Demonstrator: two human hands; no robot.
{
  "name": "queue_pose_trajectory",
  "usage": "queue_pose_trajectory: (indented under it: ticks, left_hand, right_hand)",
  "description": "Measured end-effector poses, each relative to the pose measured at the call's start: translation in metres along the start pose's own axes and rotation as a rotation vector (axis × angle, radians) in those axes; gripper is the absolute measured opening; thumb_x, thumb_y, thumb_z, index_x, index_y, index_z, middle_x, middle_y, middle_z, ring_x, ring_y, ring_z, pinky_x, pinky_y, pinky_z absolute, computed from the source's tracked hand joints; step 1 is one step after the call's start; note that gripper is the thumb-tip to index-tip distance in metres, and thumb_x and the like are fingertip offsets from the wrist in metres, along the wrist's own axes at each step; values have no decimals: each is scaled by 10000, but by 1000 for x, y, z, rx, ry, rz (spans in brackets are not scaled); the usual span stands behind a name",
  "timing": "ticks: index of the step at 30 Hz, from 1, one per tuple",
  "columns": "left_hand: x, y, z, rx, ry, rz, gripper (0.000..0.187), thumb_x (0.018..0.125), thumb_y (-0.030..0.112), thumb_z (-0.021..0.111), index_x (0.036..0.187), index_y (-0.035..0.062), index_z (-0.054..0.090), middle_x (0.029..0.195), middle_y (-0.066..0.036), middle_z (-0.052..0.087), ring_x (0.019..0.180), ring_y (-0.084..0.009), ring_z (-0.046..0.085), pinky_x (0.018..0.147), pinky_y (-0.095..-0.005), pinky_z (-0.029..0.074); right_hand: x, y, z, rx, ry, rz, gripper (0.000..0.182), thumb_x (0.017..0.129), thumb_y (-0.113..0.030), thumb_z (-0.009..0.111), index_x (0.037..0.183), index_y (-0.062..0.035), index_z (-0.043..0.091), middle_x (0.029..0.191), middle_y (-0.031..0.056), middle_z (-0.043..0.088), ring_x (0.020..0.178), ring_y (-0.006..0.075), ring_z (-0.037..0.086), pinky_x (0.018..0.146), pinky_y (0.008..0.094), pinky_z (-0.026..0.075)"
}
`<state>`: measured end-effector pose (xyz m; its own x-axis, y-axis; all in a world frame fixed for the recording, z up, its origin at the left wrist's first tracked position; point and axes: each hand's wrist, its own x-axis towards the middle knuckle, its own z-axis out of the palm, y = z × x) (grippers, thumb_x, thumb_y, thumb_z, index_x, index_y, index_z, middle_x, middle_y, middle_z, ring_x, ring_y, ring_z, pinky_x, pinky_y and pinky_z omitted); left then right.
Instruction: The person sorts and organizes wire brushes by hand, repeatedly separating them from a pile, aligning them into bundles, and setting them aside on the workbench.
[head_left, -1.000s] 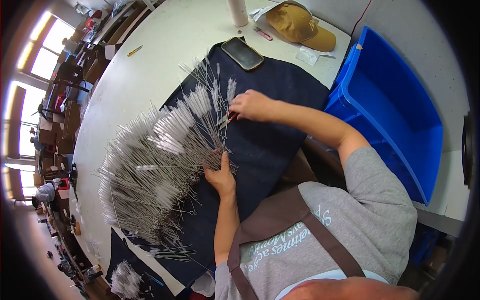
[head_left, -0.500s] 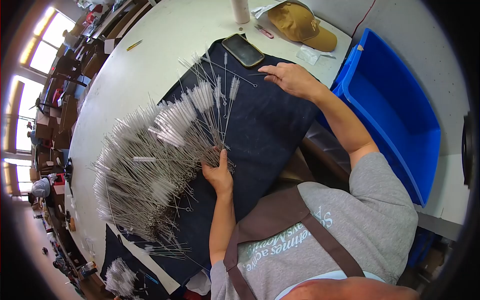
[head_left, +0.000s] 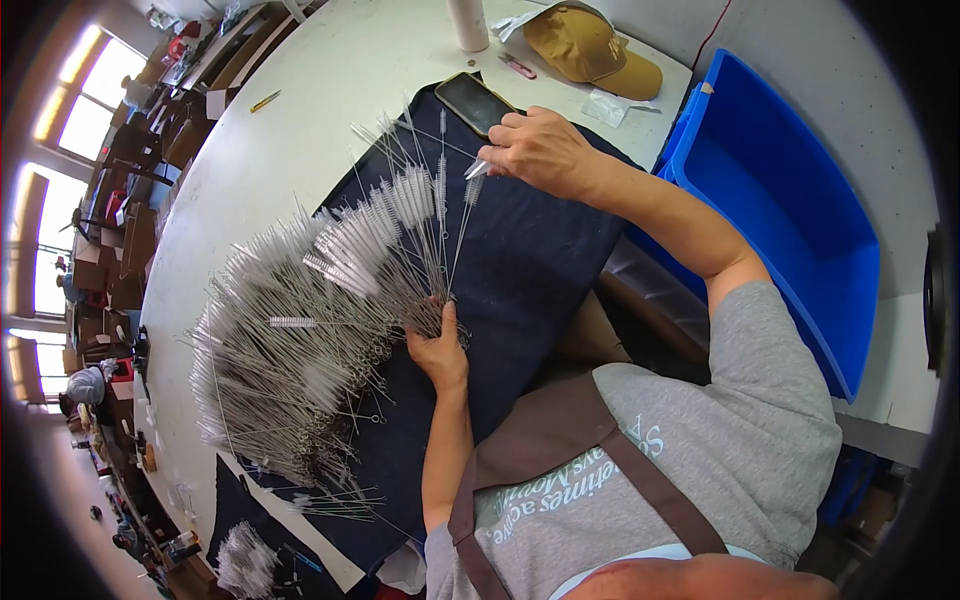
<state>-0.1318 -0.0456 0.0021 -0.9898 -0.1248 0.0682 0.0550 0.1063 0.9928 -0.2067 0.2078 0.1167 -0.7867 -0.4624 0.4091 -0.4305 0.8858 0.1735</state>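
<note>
Navy cloth, wire brushes (heaped), left hand gripping some

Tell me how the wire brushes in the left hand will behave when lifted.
The brushes are likely light, their stems being thin. They should hold fairly stiff, since they fan straight from the left hand. Crossing stems may snag.

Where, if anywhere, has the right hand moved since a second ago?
Yes: judged against the phone, the right hand has moved up and rightward in the picture, close to the phone's lower right corner.
</note>
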Motion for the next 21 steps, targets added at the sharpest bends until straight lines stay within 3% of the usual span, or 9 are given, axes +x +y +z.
queue_pose_trajectory:
  ticks: [8,11,14,16,18,19,21]
  left_hand:
    - [-3,-4,-2,-39,3,10,229,779,52,654,967,-29,552,893,-64,599,813,-136,565,756,-250,446]
    - [-3,-6,-5,-88,29,-10,230,778,26,648,975,-28,542,906,-71,592,823,-138,566,763,-248,452]
    - [0,-4,-9,-235,49,-42,246,778,-16,629,997,-24,518,934,-79,576,834,-143,569,766,-250,472]
    - [2,2,-9,-323,36,-76,261,779,-41,614,1013,-19,500,951,-82,564,838,-147,571,762,-254,490]
    - [3,10,-8,-377,4,-123,276,781,-61,599,1027,-14,483,964,-82,553,839,-151,573,753,-260,509]
    - [3,10,-6,-391,-4,-140,274,782,-61,598,1025,-11,482,959,-80,549,837,-152,574,747,-263,514]
    - [2,11,-2,-422,-18,-172,269,783,-61,596,1021,-7,481,951,-74,542,832,-153,575,734,-268,522]
  right_hand:
    - [-4,2,-5,55,-13,31,169,776,-305,599,827,-147,629,725,9,515,758,159,545,614,315,440]
    - [-20,1,-10,302,24,399,190,804,-332,577,847,-153,624,770,34,546,774,196,559,626,340,462]
    - [-51,-6,17,294,-204,484,227,815,-370,562,902,-170,626,826,50,573,806,238,566,637,365,472]
    - [-69,-31,53,434,-400,374,307,811,-408,551,942,-140,624,879,101,574,895,269,560,735,397,460]
    - [-76,-56,79,486,-277,237,356,814,-396,549,1009,-103,599,981,128,565,962,290,530,813,412,421]
    - [-63,-58,87,505,-234,332,431,817,-389,545,1071,-41,552,1078,132,538,1031,282,492,870,395,379]
    - [-38,-48,120,379,-27,502,492,814,-399,544,1115,-12,509,1108,137,522,1076,287,458,897,405,357]
